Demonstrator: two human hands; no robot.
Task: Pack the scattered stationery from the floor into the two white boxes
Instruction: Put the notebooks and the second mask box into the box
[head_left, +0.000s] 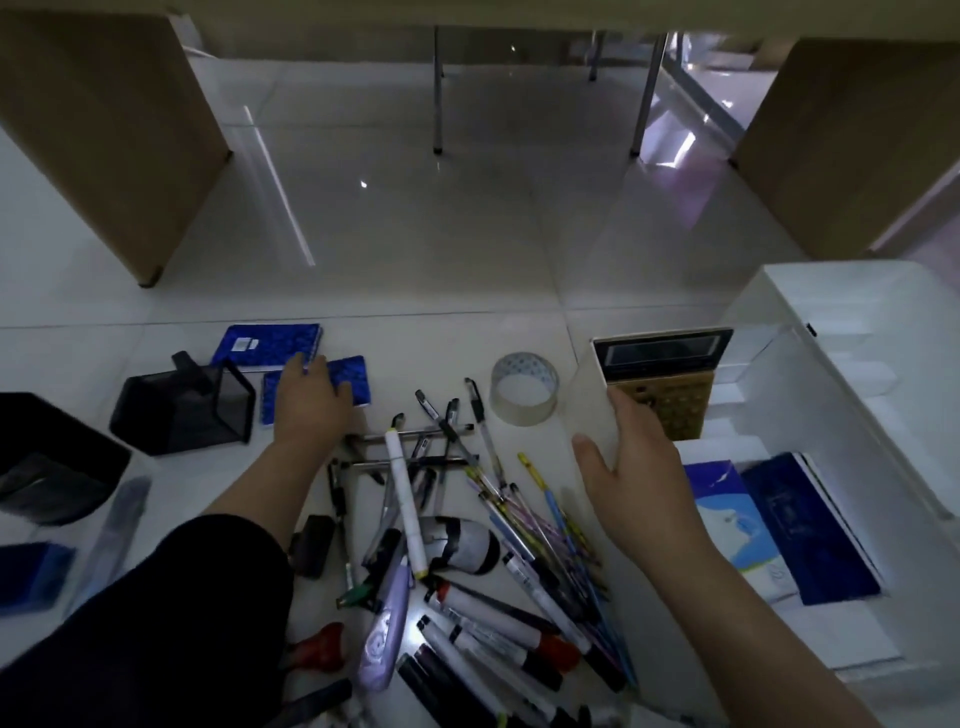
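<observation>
My left hand (311, 400) lies flat, fingers straight, on the nearer of two blue notebooks (353, 382) at about ten o'clock from the middle of the pile; it presses down and clasps nothing. The second blue notebook (267, 343) sits just beyond it, farther toward eleven, the two nearly touching at a corner. At nine o'clock from that hand a black mesh pen holder (187, 410) lies tipped on its side on the white tiled floor (415, 291).

My right hand (634, 467) is at three o'clock, fingers curled over the near wall of the white box (883, 374), thumb spread on the outer side. Its fingertips reach a gold calculator (670, 379) that stands tilted at the box's wall, display uppermost; I cannot tell whether I grasp the calculator or only the wall. Inside the box, at four o'clock, lie a dark blue book (815, 530) and a light blue one (737, 525) side by side.

Between my arms, from centre down to six o'clock, is a tangled heap of pens, pencils and markers (467, 545), with a white highlighter (408, 509) lying across the top. A roll of clear tape (524, 389) stands at one o'clock of the heap, apart from the pens. A lilac correction-tape dispenser (384, 634) rests near six o'clock.
</observation>
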